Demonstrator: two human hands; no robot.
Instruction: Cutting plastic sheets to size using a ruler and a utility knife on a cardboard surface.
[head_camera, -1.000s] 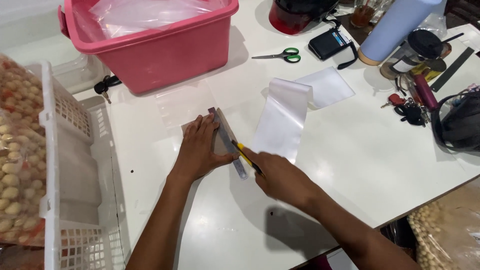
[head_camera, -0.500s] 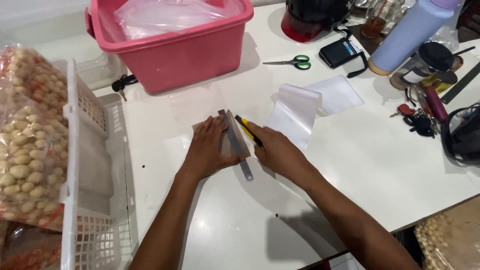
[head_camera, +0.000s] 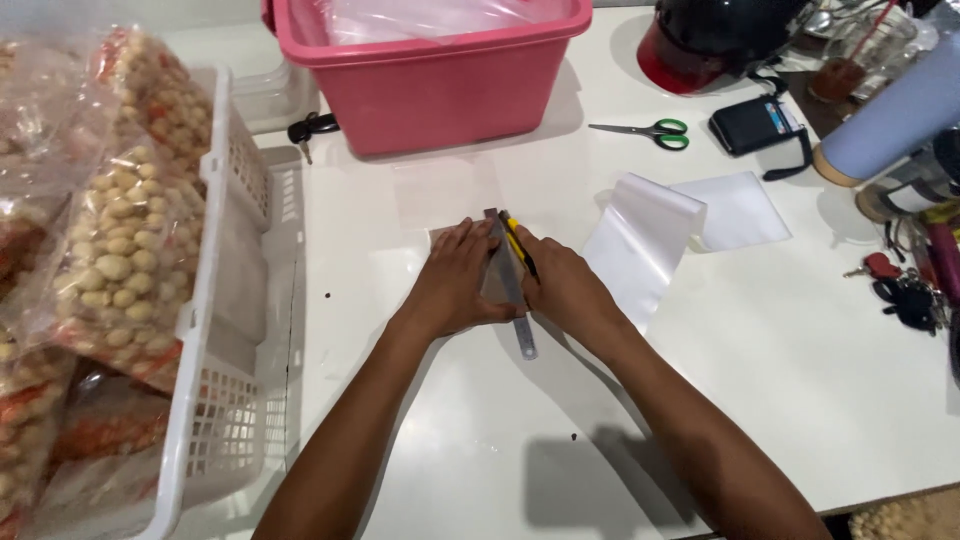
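- Ruler, metal, lies mid-worktop over clear plastic sheet, pinned flat under left hand.
- Right hand, grip closed around yellow cutter, works best tight against the edge.

Illumination is bright and even, sourced overhead. The white counter shows mild glare. A soft dark shadow lies at 6 o'clock beneath the forearms. The bagged snacks at 9 o'clock appear slightly blurred; the edges bow with wide-angle distortion.
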